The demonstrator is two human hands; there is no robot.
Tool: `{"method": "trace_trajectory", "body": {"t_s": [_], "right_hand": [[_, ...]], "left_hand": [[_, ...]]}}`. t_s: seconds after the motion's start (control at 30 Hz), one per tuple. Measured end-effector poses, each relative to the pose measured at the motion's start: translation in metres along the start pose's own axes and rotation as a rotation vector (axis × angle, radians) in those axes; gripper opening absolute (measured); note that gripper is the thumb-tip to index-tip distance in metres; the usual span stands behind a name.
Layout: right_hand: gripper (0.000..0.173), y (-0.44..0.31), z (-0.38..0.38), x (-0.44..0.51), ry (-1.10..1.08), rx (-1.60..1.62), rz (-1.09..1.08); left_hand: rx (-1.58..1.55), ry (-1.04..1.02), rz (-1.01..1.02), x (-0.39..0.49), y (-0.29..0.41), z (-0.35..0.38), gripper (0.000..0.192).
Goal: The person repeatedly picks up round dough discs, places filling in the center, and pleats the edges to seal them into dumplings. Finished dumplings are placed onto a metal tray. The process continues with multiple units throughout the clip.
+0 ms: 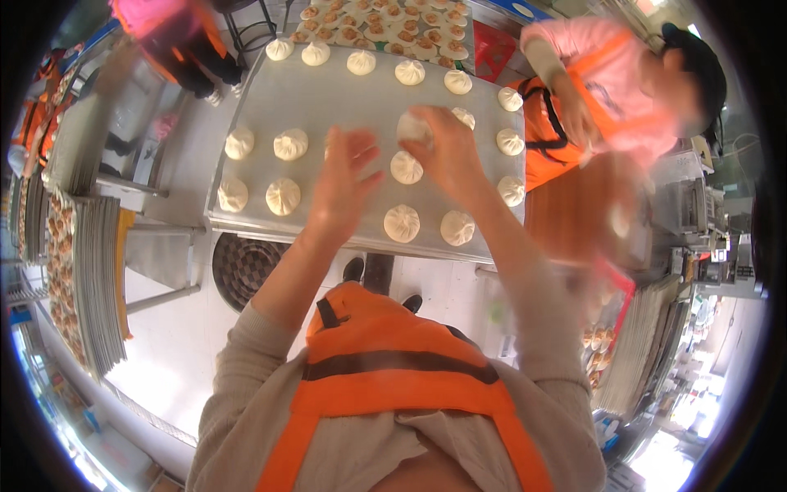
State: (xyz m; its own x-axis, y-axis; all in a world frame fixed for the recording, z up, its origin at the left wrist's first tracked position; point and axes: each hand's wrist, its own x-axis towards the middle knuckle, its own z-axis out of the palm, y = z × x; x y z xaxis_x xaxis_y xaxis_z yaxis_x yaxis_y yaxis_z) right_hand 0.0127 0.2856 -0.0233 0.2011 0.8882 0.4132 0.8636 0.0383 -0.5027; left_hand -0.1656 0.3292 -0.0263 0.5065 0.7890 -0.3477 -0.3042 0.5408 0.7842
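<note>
A metal tray [344, 107] lies before me with pleated, filled dough buns on it in loose rows. My right hand [447, 147] curls its fingers around a blurred white bun [412, 127] over the tray's middle. Just below that, another bun [406, 167] rests close to my right thumb. My left hand [345, 178] is raised over the tray, fingers apart, palm turned towards the right, nothing in it. It may hide part of a bun behind it. Left of this hand sit several more, among them a bun [283, 197] near the front edge.
Beyond the tray lie flat wrappers topped with filling [387, 27]. A co-worker [609, 92] in an orange apron is at the right, beside a brown work surface [572, 215]. Stacked trays [98, 283] stand at left, more stacked trays [639, 344] at right. Another person [178, 43] stands far left.
</note>
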Motion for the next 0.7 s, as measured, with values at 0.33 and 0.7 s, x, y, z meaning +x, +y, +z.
{"method": "trace_trajectory", "body": {"t_s": [0.33,0.7], "right_hand": [[0.026,0.047,0.093,0.044,0.05,-0.414,0.119],[0.043,0.006,-0.131,-0.348,0.596,-0.045,0.809]], "left_hand": [[0.117,-0.006,0.088,0.015,0.009,-0.012,0.055],[0.502,-0.989,0.027,-0.105,-0.178,0.222,0.037]]}}
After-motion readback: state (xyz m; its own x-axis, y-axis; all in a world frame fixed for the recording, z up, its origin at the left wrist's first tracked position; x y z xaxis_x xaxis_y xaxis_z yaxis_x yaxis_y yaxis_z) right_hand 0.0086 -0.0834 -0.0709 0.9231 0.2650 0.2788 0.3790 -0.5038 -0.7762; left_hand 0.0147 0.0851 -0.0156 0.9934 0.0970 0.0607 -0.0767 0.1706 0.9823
